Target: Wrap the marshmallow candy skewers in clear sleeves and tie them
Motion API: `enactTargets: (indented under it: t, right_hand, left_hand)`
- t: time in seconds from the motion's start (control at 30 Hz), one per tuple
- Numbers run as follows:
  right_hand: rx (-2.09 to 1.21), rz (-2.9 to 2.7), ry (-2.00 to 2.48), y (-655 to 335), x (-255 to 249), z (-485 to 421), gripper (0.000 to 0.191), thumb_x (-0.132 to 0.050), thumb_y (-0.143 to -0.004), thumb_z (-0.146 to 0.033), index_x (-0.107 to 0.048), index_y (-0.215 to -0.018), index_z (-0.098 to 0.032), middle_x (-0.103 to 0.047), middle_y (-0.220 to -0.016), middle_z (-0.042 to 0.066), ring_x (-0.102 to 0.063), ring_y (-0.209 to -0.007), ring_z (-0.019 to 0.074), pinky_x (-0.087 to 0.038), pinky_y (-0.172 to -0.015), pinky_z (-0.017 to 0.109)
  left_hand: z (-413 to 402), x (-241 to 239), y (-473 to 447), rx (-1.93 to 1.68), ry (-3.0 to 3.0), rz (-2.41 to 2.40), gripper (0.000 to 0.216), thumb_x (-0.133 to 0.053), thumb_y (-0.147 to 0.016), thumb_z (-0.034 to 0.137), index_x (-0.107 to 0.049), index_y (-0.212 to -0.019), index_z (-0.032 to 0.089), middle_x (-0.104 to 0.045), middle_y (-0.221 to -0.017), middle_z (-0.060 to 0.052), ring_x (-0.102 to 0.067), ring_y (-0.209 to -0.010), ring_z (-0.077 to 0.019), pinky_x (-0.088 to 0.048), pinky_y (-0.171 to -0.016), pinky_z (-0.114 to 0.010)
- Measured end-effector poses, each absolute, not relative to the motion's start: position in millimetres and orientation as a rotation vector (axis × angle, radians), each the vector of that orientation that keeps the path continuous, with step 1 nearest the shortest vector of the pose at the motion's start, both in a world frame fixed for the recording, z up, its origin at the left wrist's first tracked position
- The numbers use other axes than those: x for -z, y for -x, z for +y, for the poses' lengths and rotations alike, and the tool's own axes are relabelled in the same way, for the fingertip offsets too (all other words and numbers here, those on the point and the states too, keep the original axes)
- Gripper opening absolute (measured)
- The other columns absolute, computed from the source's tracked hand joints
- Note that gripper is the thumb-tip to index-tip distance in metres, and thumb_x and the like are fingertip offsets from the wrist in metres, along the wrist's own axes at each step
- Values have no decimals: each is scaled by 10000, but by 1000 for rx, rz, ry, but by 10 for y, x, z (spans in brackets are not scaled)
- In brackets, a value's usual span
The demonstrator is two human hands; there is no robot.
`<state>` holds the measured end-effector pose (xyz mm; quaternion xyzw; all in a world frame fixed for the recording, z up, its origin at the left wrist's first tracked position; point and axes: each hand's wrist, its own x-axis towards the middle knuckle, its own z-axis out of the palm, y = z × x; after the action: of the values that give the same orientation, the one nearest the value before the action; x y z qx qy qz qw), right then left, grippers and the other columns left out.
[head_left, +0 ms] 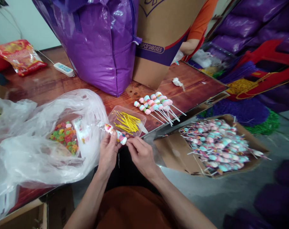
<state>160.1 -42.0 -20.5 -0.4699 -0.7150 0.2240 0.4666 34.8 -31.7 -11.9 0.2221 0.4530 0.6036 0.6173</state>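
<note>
At the near edge of the surface (194, 83), the left hand (108, 153) and right hand (141, 155) together pinch a wrapped candy skewer (116, 133). Just behind it sits a clear tray (113, 118) of gold twist ties (127, 122).

Tray of ties (113, 115) between open bag (27, 152), left, and skewers (154, 103), right, on table (197, 84)

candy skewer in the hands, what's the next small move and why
Probably the right hand should reach to the thin yellow twist ties in the clear plastic tray and take one: both hands hold the clear-wrapped pastel candy skewer, left hand around its middle, and the tray lies just beyond.
</note>
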Motion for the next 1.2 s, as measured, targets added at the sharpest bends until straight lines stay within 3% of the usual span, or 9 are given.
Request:
enactTargets:
  t: [0.13,0.4,0.77,0.9,1.1,1.2]
  right_hand:
    - [-522,-1719,1169,-1512,210,-398,182,-483,-988,-142,-638,-900,-176,-653,-838,48,-630,-778,139,-506,-754,240]
    - [-601,-1807,1122,-1722,194,-453,168,-524,-967,-121,-635,-847,-159,-579,-750,11,-552,-663,108,-443,-656,215]
    - [-344,-1859,1171,-1496,289,-377,255,-431,-1008,-143,-669,-917,-138,-655,-822,77,-653,-808,155,-510,-742,232]
    - [-480,-1794,1212,-1535,278,-428,223,-467,-1003,-181,-682,-953,-153,-686,-872,70,-667,-816,148,-509,-759,225]
    - [-727,-1750,1238,-1615,276,-535,220,-506,-979,-212,-643,-808,-188,-642,-665,-11,-580,-559,104,-443,-594,201]
    - [-728,-1656,1256,-1511,259,-511,217,-476,-985,-229,-637,-844,-192,-699,-773,24,-626,-634,122,-470,-644,209]
  left_hand:
    - [-315,122,-323,-1343,-517,1051,346,-777,-785,418,-676,-982,153,-753,-916,-61,-723,-871,-188,-574,-801,-297]
    - [-229,28,-127,-1361,-408,1038,376,-830,-725,414,-629,-890,143,-765,-934,-111,-741,-889,-255,-588,-779,-357]
    - [-352,130,-332,-1273,-446,1010,342,-819,-742,404,-695,-953,165,-764,-931,-54,-728,-885,-186,-571,-811,-292]
    - [-310,107,-272,-1265,-416,1009,331,-808,-757,401,-698,-956,161,-766,-945,-73,-730,-925,-203,-566,-849,-314]
    - [-286,95,-254,-1290,-425,1017,299,-837,-727,362,-707,-894,151,-764,-921,-74,-731,-937,-231,-566,-866,-341]
    - [-344,115,-349,-1262,-469,1016,323,-829,-729,391,-729,-908,141,-762,-905,-80,-724,-950,-236,-566,-867,-336]
